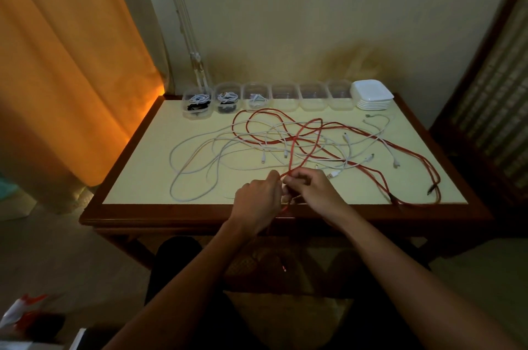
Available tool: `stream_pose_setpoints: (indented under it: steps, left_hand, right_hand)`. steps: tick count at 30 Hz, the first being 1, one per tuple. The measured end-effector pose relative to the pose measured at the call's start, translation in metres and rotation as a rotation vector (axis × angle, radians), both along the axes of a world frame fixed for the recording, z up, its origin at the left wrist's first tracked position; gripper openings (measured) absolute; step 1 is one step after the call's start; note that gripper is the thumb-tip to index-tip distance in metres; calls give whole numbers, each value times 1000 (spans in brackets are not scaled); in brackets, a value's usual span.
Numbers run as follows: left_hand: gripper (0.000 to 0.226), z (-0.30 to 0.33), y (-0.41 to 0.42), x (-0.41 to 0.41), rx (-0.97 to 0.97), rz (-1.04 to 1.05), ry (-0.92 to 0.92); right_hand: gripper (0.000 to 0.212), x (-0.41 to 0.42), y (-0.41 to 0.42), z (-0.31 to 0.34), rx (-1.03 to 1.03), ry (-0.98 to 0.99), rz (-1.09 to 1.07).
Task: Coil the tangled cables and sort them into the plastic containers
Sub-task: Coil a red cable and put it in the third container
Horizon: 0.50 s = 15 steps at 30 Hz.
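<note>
A tangle of red cable (371,169) and several white cables (200,166) sprawls over the pale table top (148,166). My left hand (257,201) and my right hand (314,192) meet at the table's front edge, both pinching a loop of the red cable that rises toward the pile. Part of that cable hangs down below my hands. Along the back stands a row of clear plastic containers (284,96); the left three (197,102) hold coiled white and black cables.
A stack of white lids (371,95) sits at the right end of the container row. An orange curtain (65,64) hangs on the left, a wooden chair (491,92) stands at the right. My knees are under the table's front edge.
</note>
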<state>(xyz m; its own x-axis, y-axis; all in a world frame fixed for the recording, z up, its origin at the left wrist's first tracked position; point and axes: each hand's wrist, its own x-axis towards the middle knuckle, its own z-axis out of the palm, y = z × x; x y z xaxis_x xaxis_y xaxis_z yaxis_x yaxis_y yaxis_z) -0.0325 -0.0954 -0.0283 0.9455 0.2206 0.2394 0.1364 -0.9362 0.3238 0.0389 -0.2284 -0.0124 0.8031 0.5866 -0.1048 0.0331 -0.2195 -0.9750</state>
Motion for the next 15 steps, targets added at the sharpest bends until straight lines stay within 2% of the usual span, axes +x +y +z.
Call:
stream_pose_setpoints:
  steps: [3,7,9,12,15]
  left_hand:
    - [16,2,20,1,-303,46,-78]
    - [20,-1,72,-5,-764,443,-322]
    - [24,-5,104,-15,-899,523,-349]
    - [27,-7,129,-27,-1036,350,-316]
    - [28,-7,134,-25,-1088,360,-343]
  right_hand:
    - [18,11,-15,-5,23,39,-160]
    - [22,42,-60,-9,6,-40,-563]
    - [21,56,-89,-11,-14,-62,-704]
    - [25,64,-120,-15,-72,-48,-630]
    - [48,62,-128,-22,-147,-151,-532]
